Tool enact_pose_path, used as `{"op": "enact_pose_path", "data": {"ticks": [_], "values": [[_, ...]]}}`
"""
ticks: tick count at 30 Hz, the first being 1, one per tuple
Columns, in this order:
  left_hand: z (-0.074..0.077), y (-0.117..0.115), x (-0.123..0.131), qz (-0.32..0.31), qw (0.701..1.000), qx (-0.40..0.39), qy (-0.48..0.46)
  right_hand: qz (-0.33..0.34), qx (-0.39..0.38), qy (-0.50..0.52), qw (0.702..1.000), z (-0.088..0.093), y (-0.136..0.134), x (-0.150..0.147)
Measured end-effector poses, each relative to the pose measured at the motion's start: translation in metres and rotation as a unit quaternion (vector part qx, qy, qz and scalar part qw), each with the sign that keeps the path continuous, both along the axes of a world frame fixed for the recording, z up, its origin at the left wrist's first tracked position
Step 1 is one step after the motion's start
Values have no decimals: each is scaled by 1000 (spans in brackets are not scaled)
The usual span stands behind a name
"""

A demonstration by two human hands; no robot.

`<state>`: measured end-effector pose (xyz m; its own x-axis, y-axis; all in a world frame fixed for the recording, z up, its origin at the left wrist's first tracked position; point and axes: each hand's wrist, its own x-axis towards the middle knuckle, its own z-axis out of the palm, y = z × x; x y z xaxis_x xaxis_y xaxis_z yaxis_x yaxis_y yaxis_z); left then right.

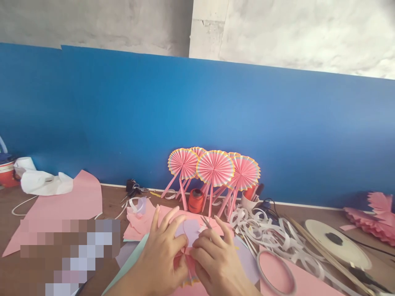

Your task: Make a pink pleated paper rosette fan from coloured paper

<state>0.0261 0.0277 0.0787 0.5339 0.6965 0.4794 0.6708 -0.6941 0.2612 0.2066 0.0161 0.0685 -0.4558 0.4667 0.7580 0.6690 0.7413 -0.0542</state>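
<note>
My left hand (166,248) pinches a pink pleated paper fan (191,276) with a yellow-edged rim, low in the head view. My right hand (214,253) meets it there, thumb and fingers closed at the fan's upper part; the hands hide much of it. A slim pointed metal tool (206,222), perhaps scissors, sticks out above my right fingers. Just beyond my fingertips lies a lilac paper piece (191,231) on stacked pink paper (142,220). Behind stand several round pleated fans (215,167) on pink paper sticks, with a red thread spool (196,200) among them.
Curled white paper strips (268,226) lie to the right, near a ring-shaped roll (276,273), wooden sticks (324,250) and a round cream disc (339,244) with a black knob. A pink sheet (70,205) lies left. A blue panel (123,115) closes the table's back.
</note>
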Motion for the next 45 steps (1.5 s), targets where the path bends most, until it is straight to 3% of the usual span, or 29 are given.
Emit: {"op": "enact_pose_path", "data": {"ticks": [9,13,18,21,27,30,34,37,40,45], "values": [[-7,3,0,-8,999,30,-18,-10,-33,2,999,-3,0,2],[-15,6,0,-11,998,66,-20,-34,-173,15,984,11,-3,12],[-25,9,4,-4,984,179,16,-100,-302,88,944,24,-5,18],[-31,9,7,5,974,224,23,-123,-320,112,933,13,-3,12],[-47,10,10,17,969,246,15,-146,-191,146,960,-32,3,-2],[-47,14,8,18,981,192,5,-164,-193,124,959,-43,7,-2],[-25,22,-1,65,997,5,-45,-159,-211,97,960,-41,11,0],[-14,26,-9,52,992,-102,-42,-136,-225,90,961,-42,10,-3],[-18,25,-9,55,989,-136,-9,-136,-218,78,963,-52,8,-10],[-41,17,7,54,988,-146,21,-176,-220,54,958,-71,8,-16]]}}
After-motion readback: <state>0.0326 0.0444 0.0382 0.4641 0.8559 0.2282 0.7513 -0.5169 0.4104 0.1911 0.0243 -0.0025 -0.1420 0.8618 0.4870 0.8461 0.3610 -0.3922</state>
